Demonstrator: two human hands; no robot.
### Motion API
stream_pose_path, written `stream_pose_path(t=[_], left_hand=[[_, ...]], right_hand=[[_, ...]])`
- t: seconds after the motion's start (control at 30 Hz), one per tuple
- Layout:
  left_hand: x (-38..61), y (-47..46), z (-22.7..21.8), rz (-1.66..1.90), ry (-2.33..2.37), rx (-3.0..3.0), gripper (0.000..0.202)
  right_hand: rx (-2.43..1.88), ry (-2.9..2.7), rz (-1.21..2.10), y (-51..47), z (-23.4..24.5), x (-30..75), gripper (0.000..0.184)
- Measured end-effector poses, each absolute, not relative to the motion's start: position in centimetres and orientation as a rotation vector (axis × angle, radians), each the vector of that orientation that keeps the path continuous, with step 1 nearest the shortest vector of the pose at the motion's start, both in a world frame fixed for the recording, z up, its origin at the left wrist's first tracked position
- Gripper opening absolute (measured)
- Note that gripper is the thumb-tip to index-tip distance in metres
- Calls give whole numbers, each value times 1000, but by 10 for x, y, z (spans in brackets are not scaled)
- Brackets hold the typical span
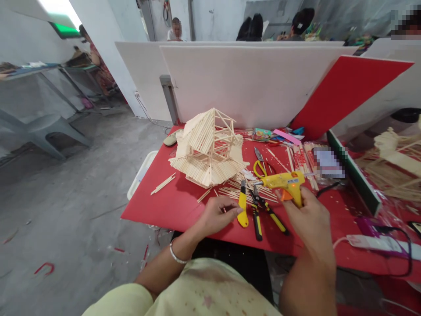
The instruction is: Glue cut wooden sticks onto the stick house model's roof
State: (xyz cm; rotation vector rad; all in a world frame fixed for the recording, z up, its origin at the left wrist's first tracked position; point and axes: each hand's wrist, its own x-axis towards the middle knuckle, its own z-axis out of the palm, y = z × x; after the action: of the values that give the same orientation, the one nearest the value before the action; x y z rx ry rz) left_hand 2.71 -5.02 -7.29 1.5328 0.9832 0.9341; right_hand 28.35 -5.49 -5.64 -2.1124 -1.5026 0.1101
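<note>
My right hand (307,215) grips a yellow hot glue gun (283,181), its nozzle pointing left and a finger at the orange trigger. Near the table's front edge, my left hand (217,215) has thumb and fingers drawn together in a pinch; whatever lies between them I cannot make out. Just beside those fingertips lies a yellow utility knife (243,208). Black and yellow pliers (256,219) rest to the right of it. Beyond my hands stands a pavilion-like model (205,169) of thin wooden sticks, its roof partly covered and partly bare frame.
Loose sticks (162,184) and yellow-handled scissors (259,164) lie on the red tabletop (144,206). At right are a phone (329,162), a green-faced board (353,175) and a power strip (371,242). White panels (246,83) close off the back; people sit beyond.
</note>
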Motion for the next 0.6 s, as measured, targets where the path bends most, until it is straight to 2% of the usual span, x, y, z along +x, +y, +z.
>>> stream_pose_path(t=[0.13, 0.6], left_hand=[[9, -45, -90, 935, 1158, 1585, 29], [27, -38, -128, 801, 1158, 1720, 23]], right_hand=[[-2178, -1534, 113, -55, -73, 300, 25], [-2292, -1753, 367, -74, -132, 343, 42]])
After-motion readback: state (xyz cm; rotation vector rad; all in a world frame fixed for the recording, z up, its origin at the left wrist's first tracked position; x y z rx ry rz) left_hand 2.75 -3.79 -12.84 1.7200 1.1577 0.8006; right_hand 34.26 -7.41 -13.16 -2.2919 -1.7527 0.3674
